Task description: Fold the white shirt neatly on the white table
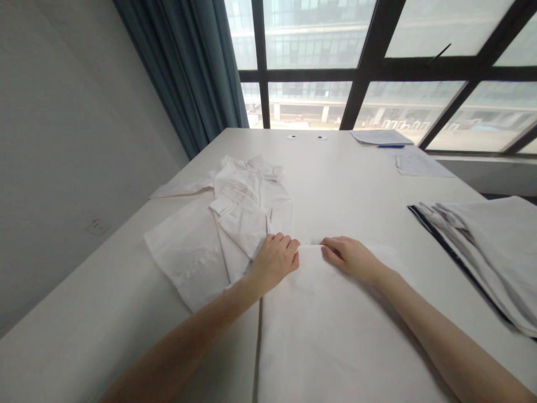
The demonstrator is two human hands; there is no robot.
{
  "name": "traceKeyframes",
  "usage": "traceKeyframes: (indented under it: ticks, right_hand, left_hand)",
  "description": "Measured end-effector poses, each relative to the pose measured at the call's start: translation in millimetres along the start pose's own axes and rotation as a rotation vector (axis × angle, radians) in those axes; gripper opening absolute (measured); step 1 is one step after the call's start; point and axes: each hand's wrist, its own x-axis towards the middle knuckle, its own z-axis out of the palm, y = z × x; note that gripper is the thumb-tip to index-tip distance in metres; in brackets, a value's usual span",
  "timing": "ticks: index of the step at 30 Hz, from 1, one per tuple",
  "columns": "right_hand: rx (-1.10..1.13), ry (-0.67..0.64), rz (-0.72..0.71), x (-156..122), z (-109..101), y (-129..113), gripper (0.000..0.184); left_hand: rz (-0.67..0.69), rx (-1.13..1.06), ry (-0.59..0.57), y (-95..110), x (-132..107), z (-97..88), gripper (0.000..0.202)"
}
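Note:
A smooth white cloth (pixel 335 324) lies flat before me on the white table, its near end running out of view at the bottom. My left hand (pixel 277 257) grips its far edge near the left corner, fingers curled over and thumb pressed in. Farther right on that same edge, my right hand (pixel 346 254) pinches the fabric between thumb and fingers. A short stretch of the edge shows between both hands. Just beyond my left hand, a rumpled white shirt (pixel 247 201) is spread out with a sleeve reaching left; part of it is hidden behind my hand and forearm.
On the right lies a stack of folded white fabric (pixel 495 246) with a dark edge beneath. Papers (pixel 381 137) and a blue pen (pixel 391 146) rest at the white table's (pixel 331 184) far right. A blue curtain (pixel 193 73) and windows stand behind; a wall (pixel 75 112) borders the left.

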Motion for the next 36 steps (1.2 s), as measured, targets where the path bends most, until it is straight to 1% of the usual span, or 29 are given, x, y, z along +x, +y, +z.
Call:
traceKeyframes:
  ticks: [6, 9, 11, 14, 17, 20, 23, 28, 31, 36]
  right_hand:
    - [0.081, -0.089, 0.106, -3.5, -16.9, 13.2, 0.036]
    - [0.073, -0.086, 0.172, -6.0, -21.2, 17.9, 0.037]
    - [0.033, -0.067, 0.186, -6.6, -20.4, 19.3, 0.038]
    - [-0.030, -0.023, 0.146, -5.7, -15.4, 18.6, 0.039]
    - [-0.055, 0.022, 0.082, -4.1, -11.1, 15.3, 0.038]
    - [-0.057, 0.045, 0.043, -3.6, -10.3, 10.8, 0.038]
    - [-0.058, 0.058, 0.013, -4.2, -11.2, 7.0, 0.038]
    - [-0.056, 0.080, -0.001, -5.5, -11.8, 5.7, 0.038]
    - [-0.049, 0.084, 0.003, -5.6, -11.6, 6.4, 0.036]
    - [-0.057, 0.073, 0.011, -5.1, -11.5, 6.0, 0.036]
  left_hand:
    - [-0.013, 0.036, -0.019, -11.8, 1.4, -8.8, 0.010]
    - [-0.023, 0.039, -0.037, -19.8, -0.1, -15.9, 0.011]
    - [-0.025, 0.038, -0.050, -23.1, -1.6, -20.1, 0.012]
    - [-0.040, 0.017, -0.067, -23.5, -2.9, -24.0, 0.014]
    - [-0.052, -0.018, -0.090, -19.8, -2.5, -25.5, 0.020]
    - [-0.056, -0.064, -0.106, -15.4, -1.6, -25.2, 0.030]
    - [-0.053, -0.108, -0.110, -13.2, -1.0, -23.3, 0.033]
    - [-0.028, -0.113, -0.087, -13.4, -1.3, -20.1, 0.034]
    - [-0.038, -0.093, -0.078, -12.6, -1.5, -19.8, 0.033]
    - [-0.081, -0.077, -0.112, -10.6, -0.8, -19.8, 0.032]
